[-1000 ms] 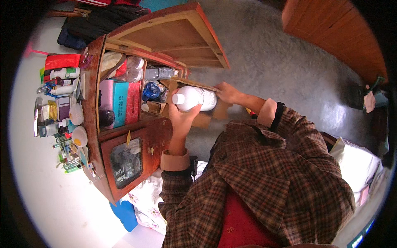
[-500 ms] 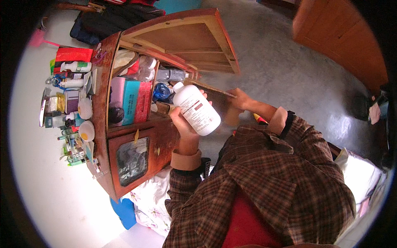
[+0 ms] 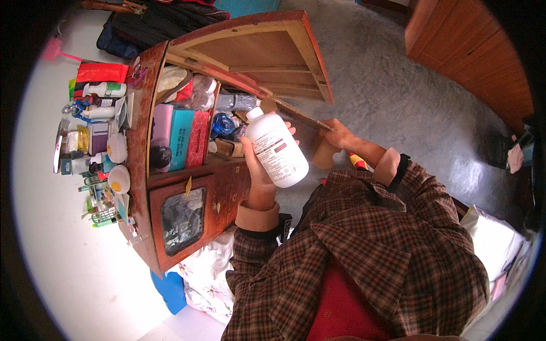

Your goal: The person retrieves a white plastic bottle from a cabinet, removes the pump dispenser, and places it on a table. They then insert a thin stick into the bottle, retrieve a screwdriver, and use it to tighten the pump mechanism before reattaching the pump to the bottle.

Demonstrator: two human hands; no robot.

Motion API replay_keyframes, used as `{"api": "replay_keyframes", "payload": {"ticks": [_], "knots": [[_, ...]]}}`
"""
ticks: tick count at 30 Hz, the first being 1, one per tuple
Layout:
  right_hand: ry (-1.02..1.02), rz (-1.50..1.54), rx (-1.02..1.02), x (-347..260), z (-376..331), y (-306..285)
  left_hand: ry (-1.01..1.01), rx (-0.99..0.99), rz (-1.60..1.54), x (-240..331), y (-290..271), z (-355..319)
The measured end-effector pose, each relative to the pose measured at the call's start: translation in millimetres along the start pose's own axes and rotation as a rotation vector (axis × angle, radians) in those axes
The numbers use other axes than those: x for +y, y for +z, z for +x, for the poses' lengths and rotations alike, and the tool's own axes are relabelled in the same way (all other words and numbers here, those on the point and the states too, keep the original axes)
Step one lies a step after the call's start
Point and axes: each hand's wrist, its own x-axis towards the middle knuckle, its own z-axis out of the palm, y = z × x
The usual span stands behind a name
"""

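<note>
My left hand (image 3: 260,170) is wrapped around a white plastic bottle (image 3: 278,150) with a white cap and a printed label facing up at me. The bottle leans, its cap toward the far left, and fingertips show beyond its far side. Farther right, my right hand (image 3: 336,136) grips the end of a thin brown panel (image 3: 301,117), seen almost edge-on; whether it is a door I cannot tell. Behind the bottle is a wooden cabinet (image 3: 170,219) with its far door (image 3: 256,51) swung open. Inside are a blue round item (image 3: 223,124) and colored boxes or books (image 3: 181,139).
Bottles, tubes and small boxes crowd the cabinet top, among them a white pump bottle (image 3: 105,90) and a round white container (image 3: 119,179). A glass-paned door (image 3: 183,221) is closed. At the far right stands another wooden piece of furniture (image 3: 466,57) on the grey floor (image 3: 375,85).
The white bottle has shifted slightly right in my left hand and stands a little more upright, its label turned more toward me. My right hand stays at the panel, a bit farther right.
</note>
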Motion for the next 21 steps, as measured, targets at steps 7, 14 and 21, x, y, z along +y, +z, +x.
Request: {"api": "replay_keyframes", "payload": {"ticks": [7, 14, 21], "knots": [[0.043, 0.007, 0.074, 7, 2, -6, 0.003, 0.159, 0.084, 2, -10, 0], [-0.161, -0.043, 0.285, 13, 11, -9, -0.067, 0.181, 0.195, 12, -23, -14], [-0.116, -0.004, 0.234, 20, 18, -7, -0.197, 0.264, 0.182, 16, -32, -25]]}}
